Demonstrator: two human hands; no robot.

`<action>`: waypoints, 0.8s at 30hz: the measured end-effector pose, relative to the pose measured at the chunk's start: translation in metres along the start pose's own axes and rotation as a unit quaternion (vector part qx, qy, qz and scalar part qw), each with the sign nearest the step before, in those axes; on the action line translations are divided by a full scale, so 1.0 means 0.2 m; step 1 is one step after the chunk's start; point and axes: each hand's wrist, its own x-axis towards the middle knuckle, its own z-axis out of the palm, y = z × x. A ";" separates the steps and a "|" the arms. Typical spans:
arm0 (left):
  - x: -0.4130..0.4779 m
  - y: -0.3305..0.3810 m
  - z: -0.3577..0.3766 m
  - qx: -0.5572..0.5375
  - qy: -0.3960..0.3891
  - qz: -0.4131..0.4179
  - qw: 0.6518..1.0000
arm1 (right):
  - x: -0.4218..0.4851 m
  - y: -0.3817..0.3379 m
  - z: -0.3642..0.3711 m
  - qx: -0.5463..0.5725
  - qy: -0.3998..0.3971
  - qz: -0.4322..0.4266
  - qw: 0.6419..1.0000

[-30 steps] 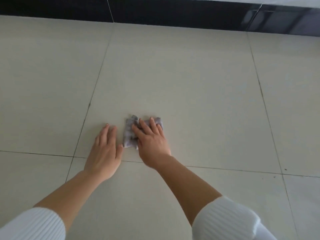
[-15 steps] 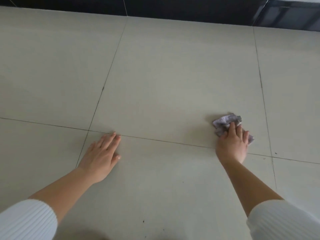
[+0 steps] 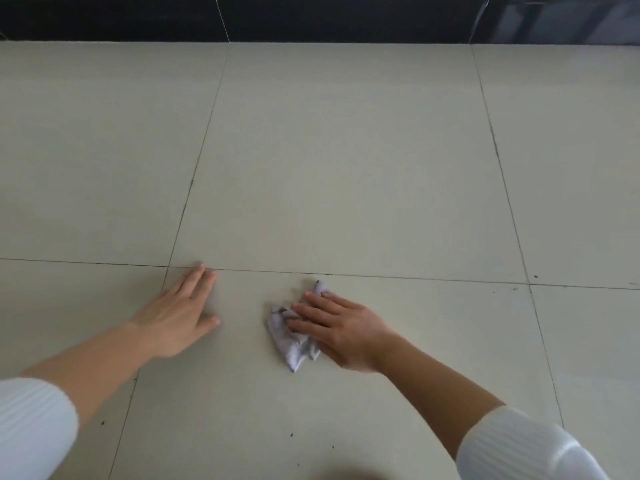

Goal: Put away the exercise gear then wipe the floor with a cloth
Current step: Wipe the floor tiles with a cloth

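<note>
- View from a head camera, looking down at a person's two hands on a tiled floor (image 3: 346,161).
- Progress: no exercise gear is in view, so the putting-away part looks finished, though that cannot be confirmed from here. The wiping part appears to be under way.
- The cloth (image 3: 294,353) lies on the floor in the lower middle of the view, just below a grout line (image 3: 415,278), under the right hand (image 3: 341,329).
- The right hand presses flat on the cloth, fingers straight and slightly spread, pointing left. It pushes the cloth rather than gripping it.
- The left hand (image 3: 176,317) rests palm down on bare tile, near the cloth but not touching it. Its fingers are straight and close together, the thumb held apart; it seems to be a prop for balance.
- What is left: small dark specks (image 3: 291,435) dot the nearest tiles, and a few more sit at the far right, so those areas likely need a pass.
- Materials: the floor is large square tiles, pale cream, smooth with a dull sheen, divided by thin dark grout lines.
- The cloth is small, thin and crumpled, pale grey-white with darker smudges, bunched into uneven folds.
- A glossy black wall base (image 3: 311,15) runs along the top edge.
- Both forearms are bare; white ribbed sleeves (image 3: 31,420) are pushed up towards the elbows.
</note>
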 end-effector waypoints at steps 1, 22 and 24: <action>0.01 0.01 0.01 -0.005 0.003 0.002 1.000 | -0.05 0.08 -0.02 0.000 0.021 0.057 0.998; 0.16 -0.47 0.11 -0.149 0.160 -0.036 0.975 | 0.80 -0.48 -0.04 0.120 -0.022 0.217 0.968; 0.16 -0.52 0.12 -0.172 0.168 -0.062 0.969 | 0.82 -0.59 -0.01 0.110 -0.052 0.114 0.986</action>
